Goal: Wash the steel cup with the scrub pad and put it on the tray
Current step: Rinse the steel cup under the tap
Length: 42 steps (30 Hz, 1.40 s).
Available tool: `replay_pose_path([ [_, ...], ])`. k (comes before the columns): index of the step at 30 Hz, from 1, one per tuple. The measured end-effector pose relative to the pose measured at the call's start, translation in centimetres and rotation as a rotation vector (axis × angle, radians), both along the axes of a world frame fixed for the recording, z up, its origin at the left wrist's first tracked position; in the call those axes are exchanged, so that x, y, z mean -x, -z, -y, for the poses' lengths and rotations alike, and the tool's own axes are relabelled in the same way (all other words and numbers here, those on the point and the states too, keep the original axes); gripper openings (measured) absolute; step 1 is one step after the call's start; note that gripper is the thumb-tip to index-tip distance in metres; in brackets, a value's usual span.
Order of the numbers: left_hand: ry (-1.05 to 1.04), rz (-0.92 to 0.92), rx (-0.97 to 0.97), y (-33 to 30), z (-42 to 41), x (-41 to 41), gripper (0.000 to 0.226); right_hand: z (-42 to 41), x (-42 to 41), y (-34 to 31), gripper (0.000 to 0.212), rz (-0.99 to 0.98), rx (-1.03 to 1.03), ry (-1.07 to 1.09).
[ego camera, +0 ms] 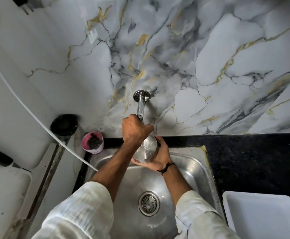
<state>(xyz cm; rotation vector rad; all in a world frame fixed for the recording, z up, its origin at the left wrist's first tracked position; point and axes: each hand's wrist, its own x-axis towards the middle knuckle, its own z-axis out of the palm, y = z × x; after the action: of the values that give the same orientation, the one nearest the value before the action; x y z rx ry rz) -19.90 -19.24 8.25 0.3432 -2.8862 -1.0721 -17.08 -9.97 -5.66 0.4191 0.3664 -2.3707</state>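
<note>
Steel cup [146, 150] sits tilted over the back of the sink [194, 168], cradled from below and the side by the right hand [159, 156], whose fingers are wrapped round it; water glints on the metal. Left hand [135, 129] is closed over the tap [140, 107], which comes out of the marbled wall directly above the cup (so the tap's outlet is hidden by the knuckles). Left of the sink, on the ledge, stands a pink tub [92, 143] with a dark scrub pad [94, 141] in it, and a black round dish [63, 124] behind. A white hose [37, 120] droops into the sink's left corner. White tray [264, 216] waits on the dark worktop [254, 161], well apart on the right.
</note>
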Motion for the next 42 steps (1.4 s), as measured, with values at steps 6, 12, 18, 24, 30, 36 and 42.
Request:
replay_pose_path([
  [6, 0.216, 0.054, -0.008, 0.1, 3.3, 0.8, 0.021, -0.7, 0.4, 0.5, 0.085, -0.039, -0.063, -0.036],
  [12, 0.307, 0.050, -0.119, 1.1, 4.9, 0.6, 0.028, -2.1, -0.2, 2.5, 0.086, 0.024, -0.231, -0.017],
  [18, 0.356, 0.050, -0.052, 1.4, 5.1, 1.3, 0.029, -0.9, 0.1, 1.1, 0.066, -0.080, -0.275, -0.114],
  [24, 0.415, 0.051, -0.021, 1.8, 5.4, 1.6, 0.025, -0.3, 1.1, 0.5, 0.064, 0.082, -0.486, 0.017],
  [30, 0.429, 0.057, -0.029, 1.9, 5.6, 1.8, 0.027, 1.8, 0.4, -0.2, 0.094, 0.148, -0.604, -0.031],
  [36, 0.406, 0.058, -0.041, 1.9, 5.4, 1.5, 0.030, 3.5, 0.7, -2.3, 0.080, 0.409, -0.661, 0.283],
  [42, 0.426, 0.046, 0.055, 1.5, 5.2, 1.4, 0.034, 3.5, -0.1, -2.9, 0.085, 0.406, -0.585, 0.294],
])
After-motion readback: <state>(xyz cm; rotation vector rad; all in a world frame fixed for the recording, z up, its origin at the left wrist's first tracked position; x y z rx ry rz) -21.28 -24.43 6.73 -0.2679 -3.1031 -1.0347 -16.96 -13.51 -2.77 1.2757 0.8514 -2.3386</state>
